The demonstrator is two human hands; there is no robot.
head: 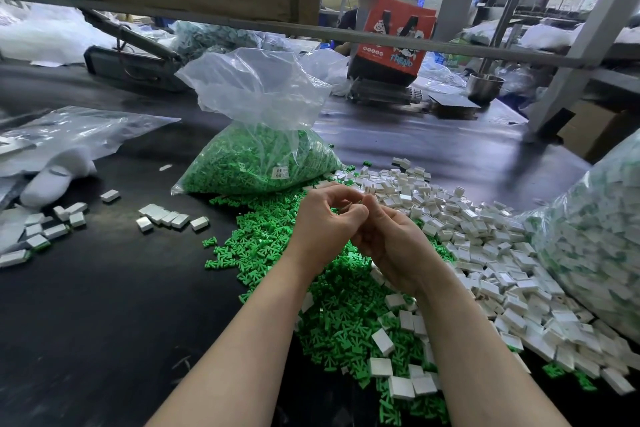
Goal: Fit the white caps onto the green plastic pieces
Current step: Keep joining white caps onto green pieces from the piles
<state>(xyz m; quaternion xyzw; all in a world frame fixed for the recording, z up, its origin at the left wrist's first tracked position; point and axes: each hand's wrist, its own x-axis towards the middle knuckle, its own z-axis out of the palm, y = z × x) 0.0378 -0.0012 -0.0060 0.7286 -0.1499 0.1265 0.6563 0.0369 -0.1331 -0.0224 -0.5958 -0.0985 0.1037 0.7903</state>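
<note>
Capped pieces lie scattered on the dark table at the far left, beside a flat clear bag, and further in stands an open clear sack full of green parts. Green plastic pieces spill from its foot toward the near edge, and above that heap the left hand and right hand meet, fingers curled together around something small, pale and mostly hidden that I cannot identify. White caps are heaped to the right, against a bulging bag of finished pieces.
</note>
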